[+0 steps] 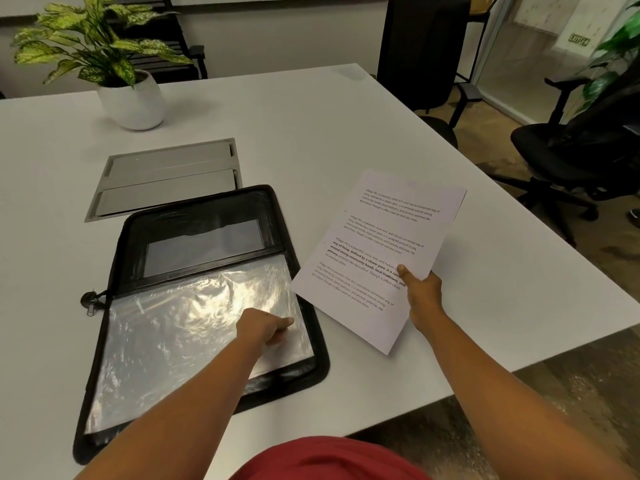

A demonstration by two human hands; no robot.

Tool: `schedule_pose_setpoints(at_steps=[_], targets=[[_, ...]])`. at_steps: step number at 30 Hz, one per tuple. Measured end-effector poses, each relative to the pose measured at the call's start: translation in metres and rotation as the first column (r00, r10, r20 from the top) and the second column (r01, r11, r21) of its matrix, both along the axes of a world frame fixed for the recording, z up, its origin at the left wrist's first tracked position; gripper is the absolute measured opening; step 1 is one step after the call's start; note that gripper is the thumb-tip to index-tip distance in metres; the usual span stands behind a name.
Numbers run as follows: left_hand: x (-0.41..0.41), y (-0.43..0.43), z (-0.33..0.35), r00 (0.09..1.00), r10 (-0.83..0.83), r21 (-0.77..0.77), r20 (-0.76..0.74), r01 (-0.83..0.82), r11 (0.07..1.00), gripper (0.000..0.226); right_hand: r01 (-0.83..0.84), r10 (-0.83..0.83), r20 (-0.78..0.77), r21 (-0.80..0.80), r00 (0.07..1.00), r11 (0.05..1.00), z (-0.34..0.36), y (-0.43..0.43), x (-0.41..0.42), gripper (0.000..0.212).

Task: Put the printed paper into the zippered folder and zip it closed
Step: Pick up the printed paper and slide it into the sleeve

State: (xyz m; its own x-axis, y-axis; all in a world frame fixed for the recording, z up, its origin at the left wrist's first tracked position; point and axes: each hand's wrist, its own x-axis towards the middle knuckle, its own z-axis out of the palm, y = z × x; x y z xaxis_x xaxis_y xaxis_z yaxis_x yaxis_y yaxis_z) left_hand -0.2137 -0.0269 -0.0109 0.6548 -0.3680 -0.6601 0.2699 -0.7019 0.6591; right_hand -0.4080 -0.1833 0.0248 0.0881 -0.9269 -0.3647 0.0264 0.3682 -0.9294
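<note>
Plastic sleeve (180, 337) touched by left hand (264, 329); right hand (423, 289) grips printed paper (375, 237).

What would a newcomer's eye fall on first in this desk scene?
The printed paper, held up by the right hand right of centre over the white table. Next, the open zippered folder lying left of it, its crinkled clear plastic sleeve glaring under the left hand that touches it. A leafy potted plant stands at the far left.
</note>
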Motion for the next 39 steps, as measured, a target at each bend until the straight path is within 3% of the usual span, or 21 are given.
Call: schedule_pose_setpoints(at_steps=[3,5,11,18,25,39], targets=[[-0.002,0.002,0.001,0.977,0.107,-0.093,-0.185,-0.125,0.988,0.013,-0.003,0.003,0.006,0.012,1.0,1.0,-0.002,-0.001,0.0,0.034],[-0.003,0.002,0.002,0.97,0.117,-0.105,-0.213,-0.141,0.984,0.012,-0.008,0.008,0.014,0.015,1.0,1.0,-0.003,-0.002,0.0,0.035],[-0.009,0.001,0.001,0.997,0.048,-0.076,-0.057,-0.053,0.996,0.027,-0.065,0.065,-0.014,0.018,0.998,0.998,-0.006,-0.004,0.001,0.034],[-0.018,0.007,0.003,0.997,0.009,-0.034,0.076,-0.006,0.999,0.029,-0.314,0.287,-0.27,-0.063,0.919,0.947,0.006,-0.017,0.005,0.04],[-0.019,0.009,0.007,0.995,0.009,-0.079,0.099,-0.001,0.997,0.034,-0.437,0.395,-0.359,-0.042,0.846,0.898,0.015,-0.016,0.02,0.039],[-0.023,0.011,0.011,0.958,-0.151,-0.114,0.244,0.183,0.977,0.035,-0.156,0.162,-0.142,0.048,0.977,0.987,0.004,0.0,0.063,0.035]])
